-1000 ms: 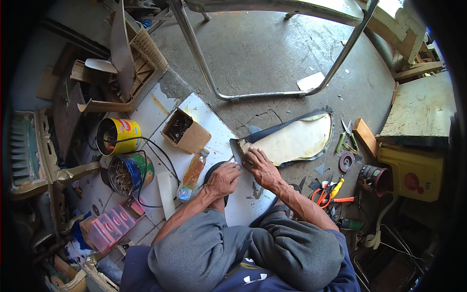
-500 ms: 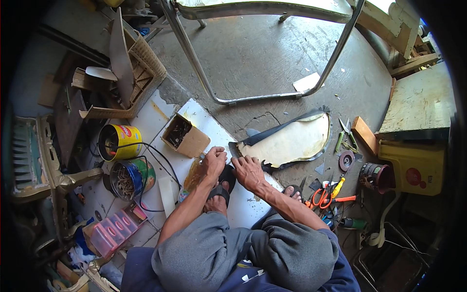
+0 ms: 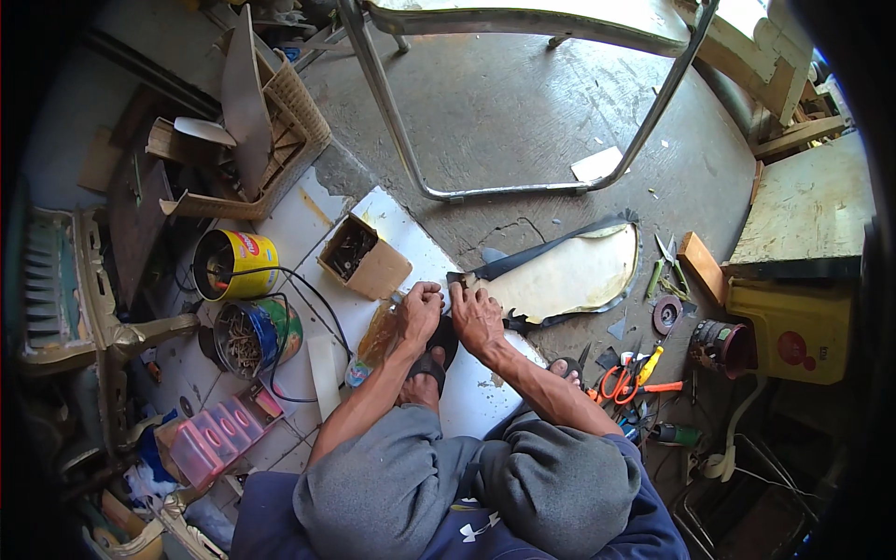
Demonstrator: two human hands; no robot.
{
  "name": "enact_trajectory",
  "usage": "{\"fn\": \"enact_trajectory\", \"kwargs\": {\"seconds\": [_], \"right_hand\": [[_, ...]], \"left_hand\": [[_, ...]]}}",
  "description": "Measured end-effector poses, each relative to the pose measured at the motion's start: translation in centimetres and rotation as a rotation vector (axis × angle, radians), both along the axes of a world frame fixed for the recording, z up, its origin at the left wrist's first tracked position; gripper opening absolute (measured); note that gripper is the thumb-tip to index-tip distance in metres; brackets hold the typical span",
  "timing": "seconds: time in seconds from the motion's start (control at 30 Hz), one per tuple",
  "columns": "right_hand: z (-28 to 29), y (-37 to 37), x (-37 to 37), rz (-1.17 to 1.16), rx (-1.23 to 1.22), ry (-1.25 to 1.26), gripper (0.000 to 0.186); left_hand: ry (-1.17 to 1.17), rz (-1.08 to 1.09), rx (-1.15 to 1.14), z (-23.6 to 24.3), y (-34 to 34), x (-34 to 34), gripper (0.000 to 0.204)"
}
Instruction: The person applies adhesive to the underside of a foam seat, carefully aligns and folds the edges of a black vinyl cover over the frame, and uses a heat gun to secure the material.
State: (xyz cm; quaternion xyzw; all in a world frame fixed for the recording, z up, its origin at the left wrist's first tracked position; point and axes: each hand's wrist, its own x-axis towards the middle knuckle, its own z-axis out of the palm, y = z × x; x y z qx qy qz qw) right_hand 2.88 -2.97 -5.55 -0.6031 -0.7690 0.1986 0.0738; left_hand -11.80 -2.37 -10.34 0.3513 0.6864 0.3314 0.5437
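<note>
A cream padded panel with dark fabric edges (image 3: 569, 271) lies on the floor ahead. My right hand (image 3: 474, 313) has bent fingers gripping its narrow left end. Just left of it, my left hand (image 3: 422, 308) is closed, fingertips pinched near that end; anything between them is too small to make out. Below my hands are my sandalled left foot (image 3: 429, 364) and a white board (image 3: 481, 401). Beside my left wrist lies an amber plastic bottle (image 3: 378, 331), partly hidden.
A cardboard box of hardware (image 3: 378, 271), cans (image 3: 266, 336) and a pink organiser (image 3: 215, 439) sit left. Scissors (image 3: 616, 383), pliers (image 3: 667, 271), a wood block (image 3: 702, 266) and a yellow container (image 3: 784, 331) lie right. A metal chair frame (image 3: 504, 191) stands ahead.
My left hand has moved up from about a second ago, uncovering more of my left foot. My right hand has shifted slightly left along the panel's end.
</note>
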Motion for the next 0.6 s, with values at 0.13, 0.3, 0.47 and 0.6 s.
{"fn": "enact_trajectory", "kwargs": {"seconds": [0.13, 0.3, 0.47, 0.6], "right_hand": [[-0.6, 0.7, 2.3, -0.266, -0.059, 0.410, 0.042], [0.2, 1.0, 4.7, -0.393, -0.310, 0.636, 0.042], [0.7, 0.7, 5.0, -0.375, -0.262, 0.663, 0.042], [1.3, 0.7, 4.7, -0.337, -0.255, 0.639, 0.043]], "left_hand": [[0.036, -0.038, 0.052, -1.5, -0.5, 0.1, 0.021], [0.053, -0.126, 0.020, 2.1, 0.3, 2.0, 0.025], [-0.021, -0.132, -0.138, 4.2, 0.9, 3.5, 0.024], [-0.064, -0.012, -0.114, 3.4, 0.8, 4.0, 0.022]]}}
